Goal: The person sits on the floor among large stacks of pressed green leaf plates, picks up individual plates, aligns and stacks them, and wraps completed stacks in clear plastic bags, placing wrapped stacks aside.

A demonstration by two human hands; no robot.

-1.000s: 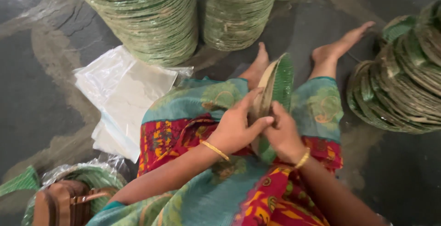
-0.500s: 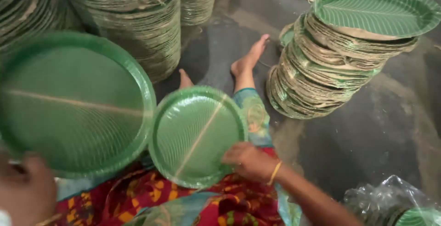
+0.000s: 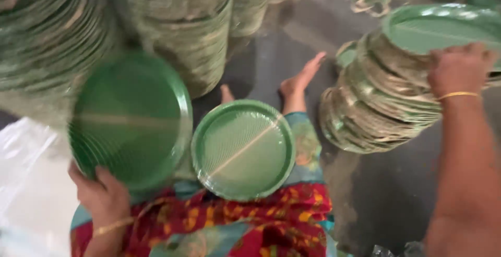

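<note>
Holding a big green plate (image 3: 130, 118) up by its bottom edge, the left hand (image 3: 104, 197) has its fingers curled round the rim, down at the left side. That plate looks blurry. Just beside it, a smaller green plate (image 3: 243, 149) rests flat on the person's lap, on the red and blue cloth (image 3: 250, 220). Nothing grips that one. Far over on the right, the right hand (image 3: 459, 69) is closed on the rim of the top plate (image 3: 443, 27) of a leaning stack of plates (image 3: 376, 111). More tall plate stacks (image 3: 177, 32) stand behind. Two bare feet (image 3: 300, 79) stick out on the dark floor (image 3: 386, 194). White plastic sheet (image 3: 31, 184) lies at the left.
</note>
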